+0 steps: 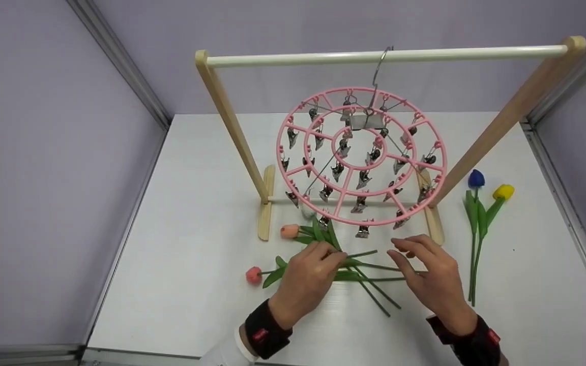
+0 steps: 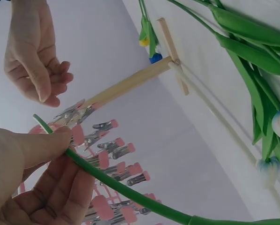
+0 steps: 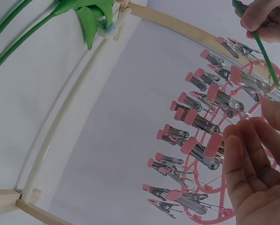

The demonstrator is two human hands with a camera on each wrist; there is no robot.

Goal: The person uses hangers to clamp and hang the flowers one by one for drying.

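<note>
A: We note the left hand [image 1: 305, 277] pinching a green tulip stem [image 2: 126, 192] between thumb and fingers, just above the table [image 1: 196, 264], under the pink clip hanger [image 1: 361, 157].

B: We confirm. The right hand [image 1: 433, 277] hovers beside it, fingers relaxed, grasping nothing. Blue and yellow tulips [image 1: 481, 213] lie well apart.

Wooden rack [image 1: 232, 122] with white crossbar [image 1: 384, 56] stands on white worktop [image 1: 196, 284]. Blue tulip [image 1: 475, 179] and yellow tulip [image 1: 503, 192] lie together at right, well apart from the others. Lilac walls [image 1: 44, 152] around.
</note>
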